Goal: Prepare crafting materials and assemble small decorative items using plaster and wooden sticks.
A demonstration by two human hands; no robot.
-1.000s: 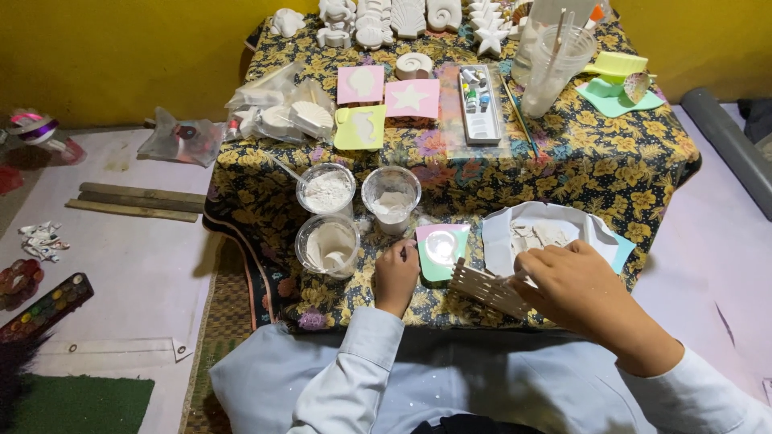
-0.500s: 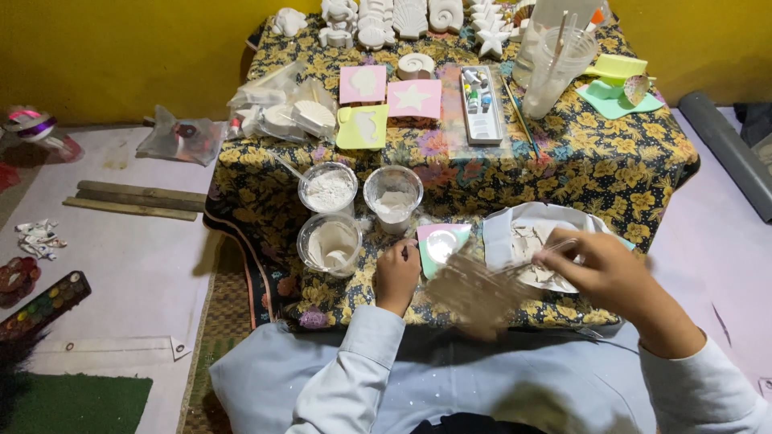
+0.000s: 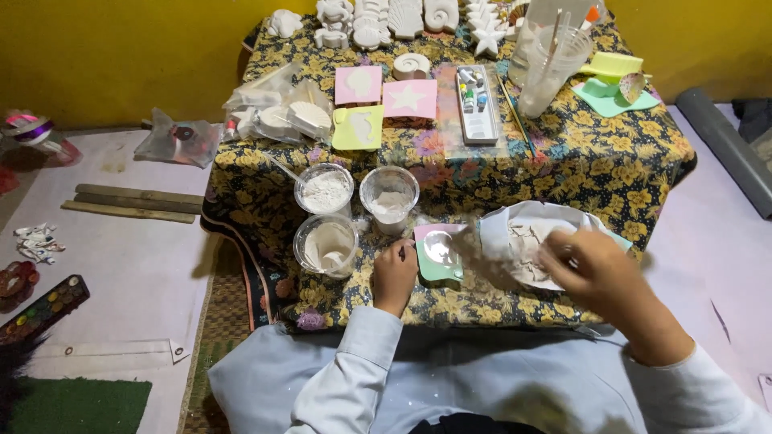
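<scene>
My left hand (image 3: pixel 394 277) rests as a closed fist on the flowered tablecloth (image 3: pixel 563 161), right beside a small green and pink mold (image 3: pixel 441 255) with a round white hollow. My right hand (image 3: pixel 599 269) is blurred with motion over a white plate (image 3: pixel 523 217) that holds pale plaster pieces. It grips a small wooden slatted piece (image 3: pixel 486 257), which shows only as a brown blur between the mold and the plate.
Three clear cups of white powder or paste (image 3: pixel 324 191) (image 3: pixel 389 193) (image 3: pixel 326 243) stand left of the mold. Farther back are pink and yellow molds (image 3: pixel 410 98), a paint set (image 3: pixel 476 104), a cup of sticks (image 3: pixel 551 68) and plaster figures (image 3: pixel 370 20). A paint palette (image 3: pixel 44 309) lies on the floor.
My right hand has swung the wooden piece from the table's near edge up and right, over the plate. My left hand has stayed by the mold.
</scene>
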